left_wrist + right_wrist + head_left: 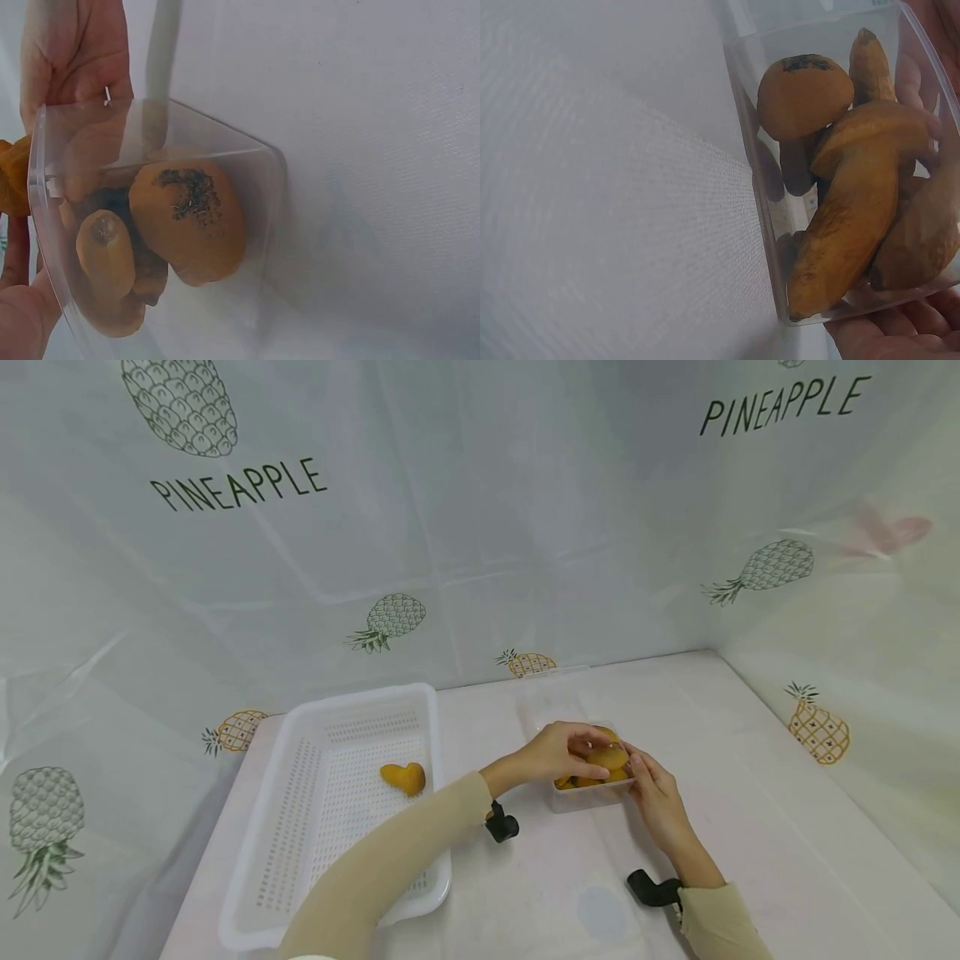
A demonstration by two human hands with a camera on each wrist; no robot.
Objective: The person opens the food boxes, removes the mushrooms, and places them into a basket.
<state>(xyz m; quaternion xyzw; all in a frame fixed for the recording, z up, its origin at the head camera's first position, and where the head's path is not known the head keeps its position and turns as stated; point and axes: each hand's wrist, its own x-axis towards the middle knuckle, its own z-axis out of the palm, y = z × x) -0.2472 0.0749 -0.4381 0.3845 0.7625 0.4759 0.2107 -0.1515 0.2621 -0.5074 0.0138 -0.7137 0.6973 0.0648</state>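
Observation:
My left hand [566, 752] grips a yellow-brown mushroom [609, 758] over the top of a clear plastic box [592, 799]. In the left wrist view the held mushroom [13, 178] shows at the left edge, by the box's rim. My right hand [660, 802] holds the box at its right end, its fingers [922, 319] against the end wall in the right wrist view. Several mushrooms lie inside the box, among them a long-stemmed one [847, 217] and a round cap with a dark patch [191, 225].
A white perforated basket [251, 860] stands on the left with one mushroom [405, 778] in it. Behind the box lies a clear lid [551, 693]. Black wrist mounts [652, 889] sit on both forearms. A pineapple-printed curtain [480, 510] hangs along the back and sides of the white table [517, 893].

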